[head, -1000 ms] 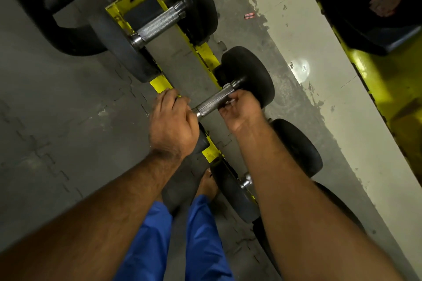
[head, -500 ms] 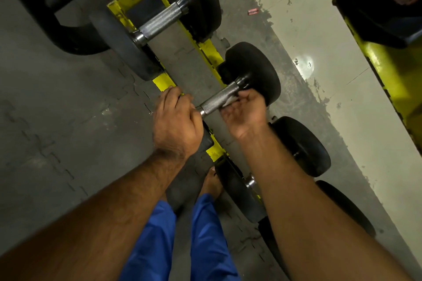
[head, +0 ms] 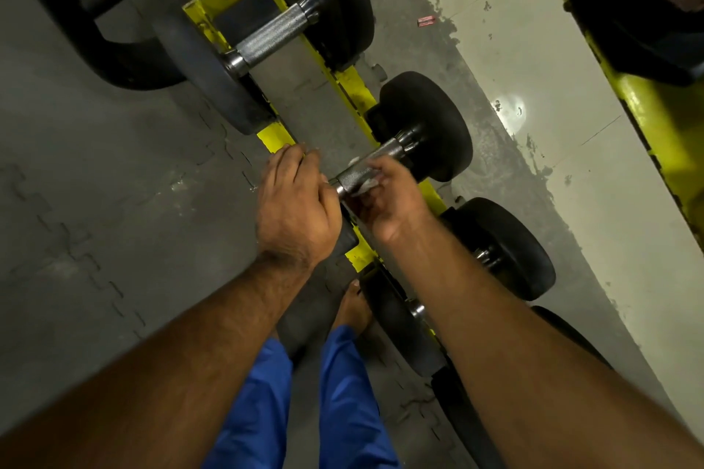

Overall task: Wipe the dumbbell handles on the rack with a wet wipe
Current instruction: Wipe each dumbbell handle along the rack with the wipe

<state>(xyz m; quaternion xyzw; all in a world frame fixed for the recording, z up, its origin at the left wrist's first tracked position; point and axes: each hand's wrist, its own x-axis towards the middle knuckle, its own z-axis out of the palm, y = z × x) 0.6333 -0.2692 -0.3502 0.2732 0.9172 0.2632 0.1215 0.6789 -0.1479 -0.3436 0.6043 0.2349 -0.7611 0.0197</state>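
Looking down from the head view, the right hand (head: 392,198) curls its fingers around the metal handle (head: 367,169) of the middle dumbbell, pinching a white wet wipe (head: 366,185) against the underside of the bar. The wipe shows only as a crumpled pale scrap between the fingers and the steel. The left hand (head: 295,206) sits just left of it, fingers bent over the near black weight (head: 344,236) of the same dumbbell, gripping it. The far weight (head: 430,126) of that dumbbell stands clear of both hands, to the right and beyond them.

The dumbbell lies across a yellow rack (head: 354,88) that runs from far left to near right. A larger dumbbell (head: 272,34) rests on the rack farther away, its ridged handle bare. A smaller dumbbell (head: 503,247) sits nearer, partly hidden under the right forearm.

Below the arms are blue trouser legs (head: 343,392) and a bare foot (head: 354,306) on the grey floor (head: 95,183).
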